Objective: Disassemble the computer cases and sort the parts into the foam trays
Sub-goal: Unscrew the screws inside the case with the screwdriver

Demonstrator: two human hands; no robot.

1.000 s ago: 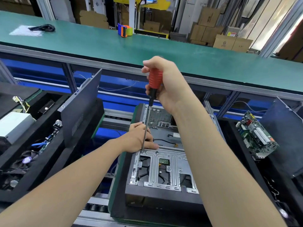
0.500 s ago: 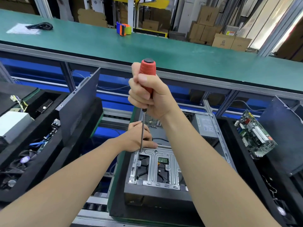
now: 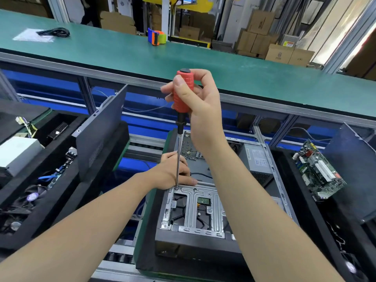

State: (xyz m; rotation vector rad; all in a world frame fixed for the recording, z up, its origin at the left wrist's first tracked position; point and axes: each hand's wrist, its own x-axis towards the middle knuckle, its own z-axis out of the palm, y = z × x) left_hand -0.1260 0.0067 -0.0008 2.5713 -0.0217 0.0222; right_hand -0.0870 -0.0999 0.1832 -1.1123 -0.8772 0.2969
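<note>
Bare left hand point(image 3: 167, 173), right hand point(image 3: 203, 107)

PC case point(image 3: 262, 192) sits centre btwn L foam tray point(image 3: 50, 180) & R foam tray point(image 3: 295, 192).

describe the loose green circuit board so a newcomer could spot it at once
Start at the open computer case in the middle, then look right to the black foam tray. The circuit board stands tilted in it, next to a dark side panel. Unlike the dark parts around it, it is green with white slots.

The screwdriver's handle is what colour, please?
The handle is red, capped black; head view.
</note>
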